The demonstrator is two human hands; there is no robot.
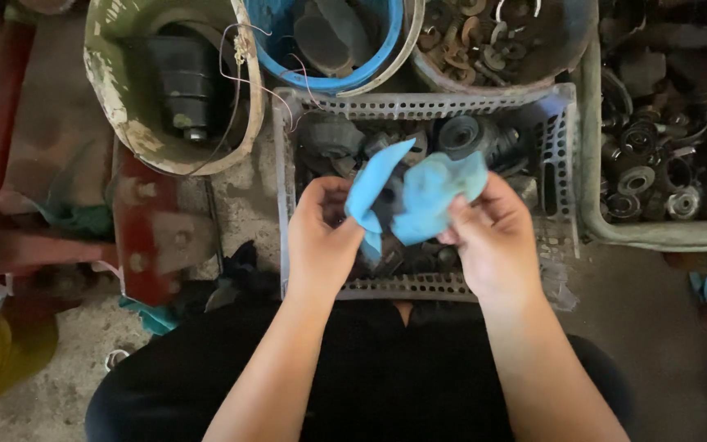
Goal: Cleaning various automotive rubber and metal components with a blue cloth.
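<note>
My left hand (322,237) and my right hand (488,233) both grip a crumpled light-blue cloth (419,192), stretched between them above a white perforated plastic crate (419,105). The left hand pinches the cloth's left fold, and the right hand's fingers pinch its right side. Something dark sits behind the cloth between my hands, but I cannot tell what it is. The crate holds several dark rubber and metal parts (472,135).
A dirty pale bucket (116,90) with a black ribbed part stands at back left. Beside it sit a blue tub (329,78), a bowl of rusty rings (484,41) and a tray of metal bearings (656,164). Red metal frame (137,229) lies left.
</note>
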